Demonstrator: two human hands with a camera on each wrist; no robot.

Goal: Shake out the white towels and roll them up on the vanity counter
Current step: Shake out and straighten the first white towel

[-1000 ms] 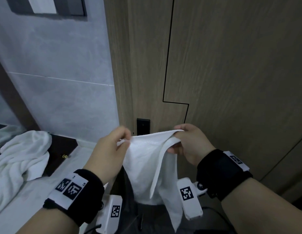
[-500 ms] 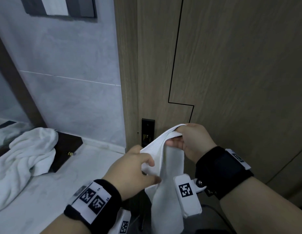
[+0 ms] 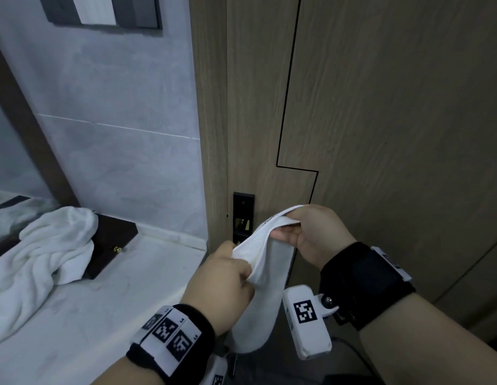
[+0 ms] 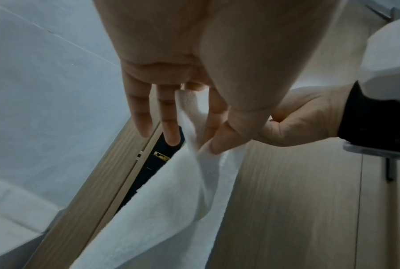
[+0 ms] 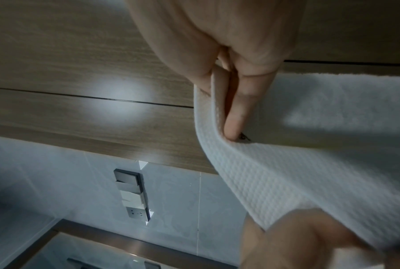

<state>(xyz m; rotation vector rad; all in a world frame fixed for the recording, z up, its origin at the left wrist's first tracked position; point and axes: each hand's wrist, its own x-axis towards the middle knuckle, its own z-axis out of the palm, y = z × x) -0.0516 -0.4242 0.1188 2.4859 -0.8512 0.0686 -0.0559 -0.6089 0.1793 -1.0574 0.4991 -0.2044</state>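
1. Two hands are holding one small white towel [image 3: 265,273] in the air, in front of the wooden door [image 3: 380,120] — its lower part is hanging down between the wrists.
2. The left hand [image 3: 222,284] is pinching the towel's woven edge with thumb and fingers.
3. The right hand [image 3: 311,234] is gripping the same edge a little higher, close beside the left.
4. A second white towel [image 3: 39,259] is lying crumpled on the pale vanity counter [image 3: 102,315] at the left — partly over a dark wooden box [image 3: 114,240].

Right hand [image 5: 222,60] pinches the white towel [image 5: 309,172]; left hand [image 5: 293,242], blurred, apparently grips it.
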